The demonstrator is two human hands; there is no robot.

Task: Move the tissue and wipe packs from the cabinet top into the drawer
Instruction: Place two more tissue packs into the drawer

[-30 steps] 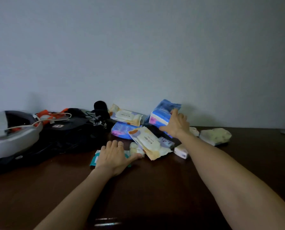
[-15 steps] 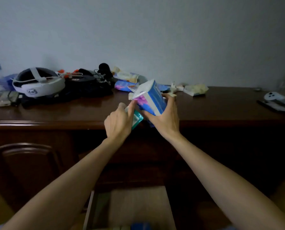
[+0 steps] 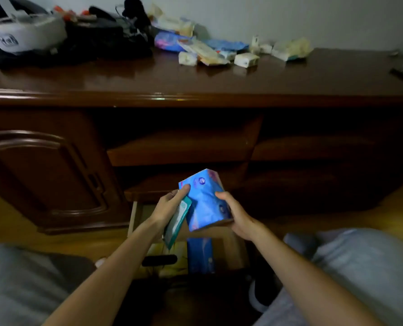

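Tissue pack (image 3: 205, 203), blue and bulky, is gripped by the right hand (image 3: 237, 216) above the open drawer (image 3: 233, 245); a slim teal wipe pack (image 3: 178, 221) is clamped in the left hand (image 3: 166, 208), whose fingertips also touch the blue pack. The lowering step appears to be in hand; next, both packs would need setting down beside the one blue pack (image 3: 200, 255) already in the drawer. At twelve o'clock on the worktop (image 3: 148, 76), roughly eight packs remain, though blur prevents a firm count.
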